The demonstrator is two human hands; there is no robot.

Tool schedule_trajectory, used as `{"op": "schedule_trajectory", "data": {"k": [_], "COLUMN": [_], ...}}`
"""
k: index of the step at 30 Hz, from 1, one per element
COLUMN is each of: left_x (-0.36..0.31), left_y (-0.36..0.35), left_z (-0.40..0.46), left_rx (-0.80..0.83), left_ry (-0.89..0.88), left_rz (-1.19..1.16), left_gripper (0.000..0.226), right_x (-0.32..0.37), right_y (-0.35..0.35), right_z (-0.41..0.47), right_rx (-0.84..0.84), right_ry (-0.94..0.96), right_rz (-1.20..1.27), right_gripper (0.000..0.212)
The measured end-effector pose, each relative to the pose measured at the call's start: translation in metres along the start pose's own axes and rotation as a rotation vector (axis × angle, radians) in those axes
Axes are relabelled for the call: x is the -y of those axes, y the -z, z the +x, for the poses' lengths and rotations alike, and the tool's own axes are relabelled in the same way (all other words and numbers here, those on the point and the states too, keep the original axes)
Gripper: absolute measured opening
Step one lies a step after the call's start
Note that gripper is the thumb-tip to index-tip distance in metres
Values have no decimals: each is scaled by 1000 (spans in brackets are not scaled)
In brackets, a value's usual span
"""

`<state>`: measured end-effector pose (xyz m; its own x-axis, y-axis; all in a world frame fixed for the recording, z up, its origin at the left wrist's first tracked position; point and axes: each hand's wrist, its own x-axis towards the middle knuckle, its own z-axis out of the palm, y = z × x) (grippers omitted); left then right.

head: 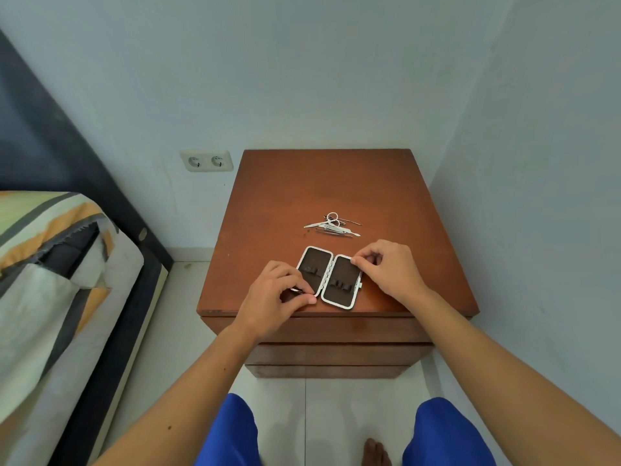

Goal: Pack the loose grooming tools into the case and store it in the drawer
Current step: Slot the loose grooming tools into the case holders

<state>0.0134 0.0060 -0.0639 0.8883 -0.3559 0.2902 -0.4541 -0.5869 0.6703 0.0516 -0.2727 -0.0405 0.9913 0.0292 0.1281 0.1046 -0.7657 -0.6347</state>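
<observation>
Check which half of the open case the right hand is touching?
The right half, the panel nearer the clasp side. The right hand pinches its top edge; the left half has only the left hand at its lower corner.

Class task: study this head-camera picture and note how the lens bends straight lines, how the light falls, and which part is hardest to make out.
Head view: the wide lens splays the nightstand edges and wall corner outward; light is soft and even, with only faint shadows under the left hand and right hand; the pile of tools is small and slightly soft, so single pieces are hard to tell apart.
</observation>
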Motion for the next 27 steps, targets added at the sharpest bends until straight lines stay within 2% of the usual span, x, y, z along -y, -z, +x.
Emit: {"op": "schedule_trajectory", "data": {"k": [4,17,19,21,24,27], "left_x": [-4,-9,-7,-6,-9,-7], "left_y": [-4,-7,-3,2,8,11], "left_z": [0,-2,-1,4,21,35], "left_rx": [6,11,36,88,139,209], "left_ry": [9,35,72,82,80,97], "left_rz": [-10,-60,-69,-39,149,278], "left_gripper": [28,30,43,71,111,131], "right_x": [2,0,-1,-2,-2,-3], "right_y": [-4,-14,-14,-13,-11,-9], "right_z": [10,8,6,6,7,9], "right_rx": [21,-49,-53,-53,-36,-22], "right_ry": [28,28,28,39,42,30], "right_rz": [4,74,80,89,90,95], "right_gripper": [4,4,5,5,7,9]}}
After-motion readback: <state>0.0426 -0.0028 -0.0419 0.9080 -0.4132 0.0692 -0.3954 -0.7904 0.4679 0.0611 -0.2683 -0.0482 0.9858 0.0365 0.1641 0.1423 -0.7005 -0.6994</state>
